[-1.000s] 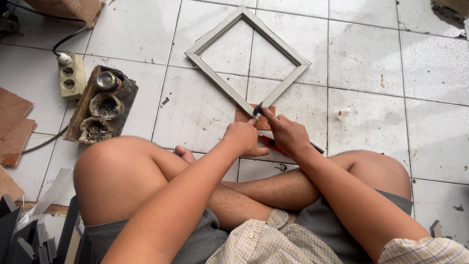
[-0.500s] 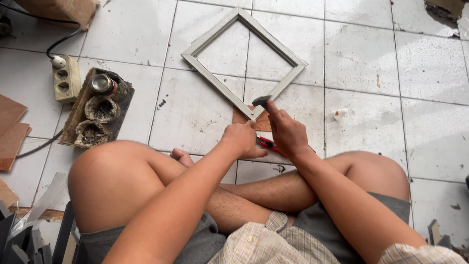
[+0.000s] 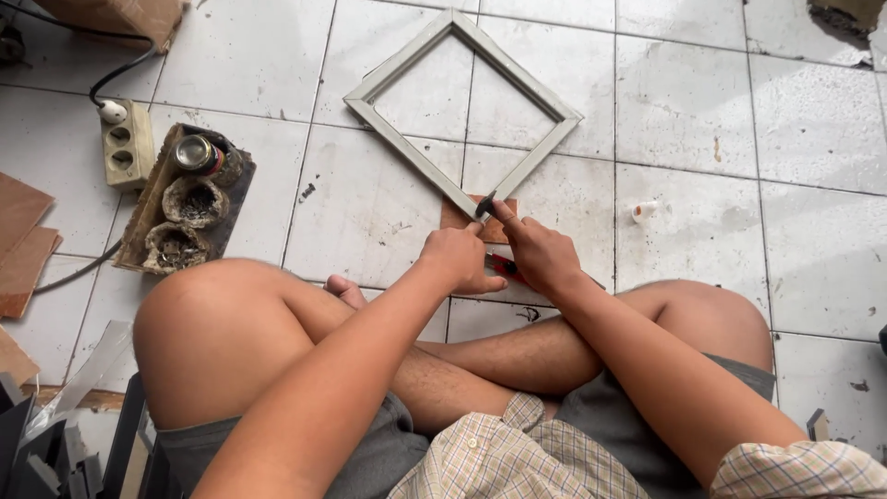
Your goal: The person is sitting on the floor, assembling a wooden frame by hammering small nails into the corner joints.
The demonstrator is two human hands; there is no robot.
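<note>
**Head view: both hands down at the near corner of a square frame**

Head view, looking down past crossed bare legs onto a white tiled floor (image 3: 721, 102). Grey square frame (image 3: 407, 148) lying flat on the tiles, turned like a diamond, near corner resting on a small reddish-brown wood block (image 3: 455, 218). Right hand (image 3: 540, 254) wrapped around a tool with a dark tip and red handle (image 3: 504, 267), index finger stretched along it, tip pressed right at that near corner. Left hand (image 3: 459, 259) curled loosely just beside, thumb and fingertips on the block at the frame's corner; hard to tell if actually pinching anything.

Off to the left: a beige power strip (image 3: 125, 148) with a white plug and black cable, touching a dark wooden tray (image 3: 236, 199) holding a small tin and two crusty ash-coloured cups. Brown board pieces (image 3: 23, 240) at the far left edge. Small white scrap (image 3: 644, 212) on the tiles, right of the frame.
</note>
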